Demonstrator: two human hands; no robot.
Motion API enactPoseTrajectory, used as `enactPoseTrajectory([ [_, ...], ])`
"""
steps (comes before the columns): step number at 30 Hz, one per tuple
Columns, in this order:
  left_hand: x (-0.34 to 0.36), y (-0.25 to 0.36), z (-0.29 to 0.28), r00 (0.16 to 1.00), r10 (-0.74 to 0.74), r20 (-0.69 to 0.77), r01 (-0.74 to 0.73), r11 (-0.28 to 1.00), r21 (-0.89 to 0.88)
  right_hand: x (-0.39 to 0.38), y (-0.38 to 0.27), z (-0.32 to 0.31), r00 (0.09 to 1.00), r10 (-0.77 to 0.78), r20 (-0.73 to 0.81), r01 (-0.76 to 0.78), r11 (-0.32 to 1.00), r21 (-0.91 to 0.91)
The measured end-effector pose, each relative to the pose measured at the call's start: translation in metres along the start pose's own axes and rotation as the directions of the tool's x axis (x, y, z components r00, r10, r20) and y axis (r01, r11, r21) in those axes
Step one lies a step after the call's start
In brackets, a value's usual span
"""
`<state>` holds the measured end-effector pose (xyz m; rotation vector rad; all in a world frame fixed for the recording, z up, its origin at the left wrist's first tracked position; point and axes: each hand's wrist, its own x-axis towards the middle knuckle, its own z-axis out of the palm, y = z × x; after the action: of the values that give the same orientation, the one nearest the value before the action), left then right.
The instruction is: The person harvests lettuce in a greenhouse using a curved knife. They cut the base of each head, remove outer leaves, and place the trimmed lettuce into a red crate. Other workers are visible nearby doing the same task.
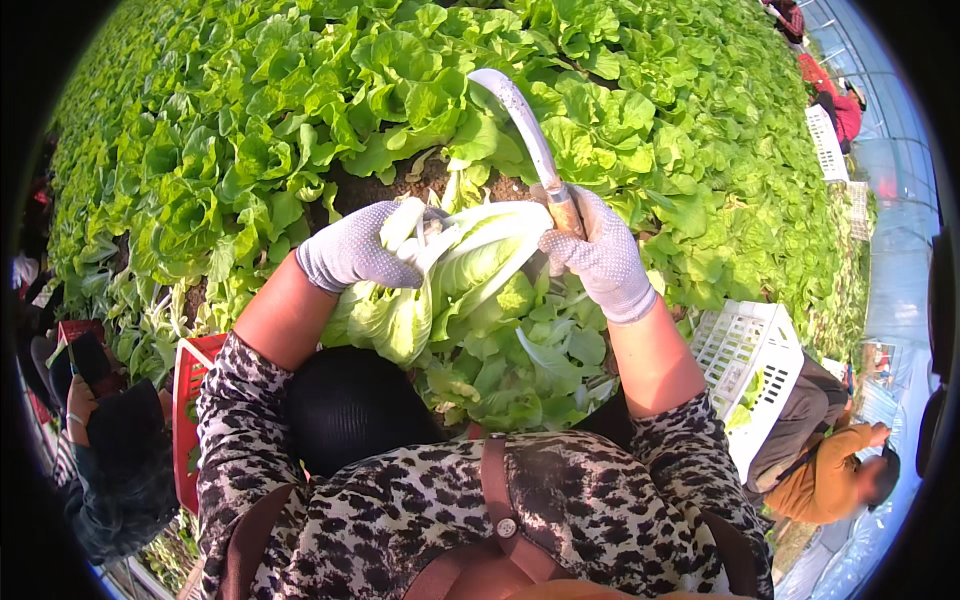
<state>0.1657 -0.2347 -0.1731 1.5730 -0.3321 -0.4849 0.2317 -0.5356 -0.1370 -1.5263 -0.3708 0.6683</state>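
Observation:
My left hand (355, 250), in a dotted white glove, grips a pale green leafy head (450, 280) by its white stem end. Loose leaves of the head hang below my fingers. My right hand (600, 260), gloved the same way, is closed on the wooden handle of a curved knife (510, 110), whose blade points up and to the left, above the head. My right fingers are beside the head's white ribs; I cannot tell whether they touch them.
Leafy plants (400, 70) fill the bed ahead, with soil showing between. A red crate (185, 420) is at my left, a white crate (760, 350) at my right. Co-workers (830, 470) (110, 450) work on both sides. Blue plastic sheeting (890, 280) runs along the right.

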Motion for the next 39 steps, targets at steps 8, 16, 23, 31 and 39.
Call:
enactPoseTrajectory([
  [8,0.017,0.096,0.07,0.993,0.115,-0.04,-0.078,0.855,0.513,-0.076,-0.025,-0.029,0.859,-0.359,-0.366,0.095,0.813,-0.574],
  [16,0.003,0.11,0.185,0.91,0.217,-0.354,-0.158,0.969,0.188,-0.128,-0.037,-0.057,0.892,-0.423,-0.159,0.451,0.856,0.252],
  [23,-0.009,0.108,0.24,0.927,0.183,-0.328,-0.12,0.972,0.204,-0.17,-0.056,-0.066,0.914,-0.297,-0.276,0.264,0.953,-0.152],
  [31,-0.038,0.091,0.273,0.853,0.39,-0.348,-0.367,0.921,0.132,-0.224,-0.07,0.003,0.97,-0.241,-0.042,0.232,0.959,-0.161],
  [39,-0.086,0.086,0.304,0.883,0.415,-0.22,-0.439,0.896,-0.073,-0.258,-0.06,0.057,0.991,-0.133,0.005,0.133,0.991,-0.021],
])
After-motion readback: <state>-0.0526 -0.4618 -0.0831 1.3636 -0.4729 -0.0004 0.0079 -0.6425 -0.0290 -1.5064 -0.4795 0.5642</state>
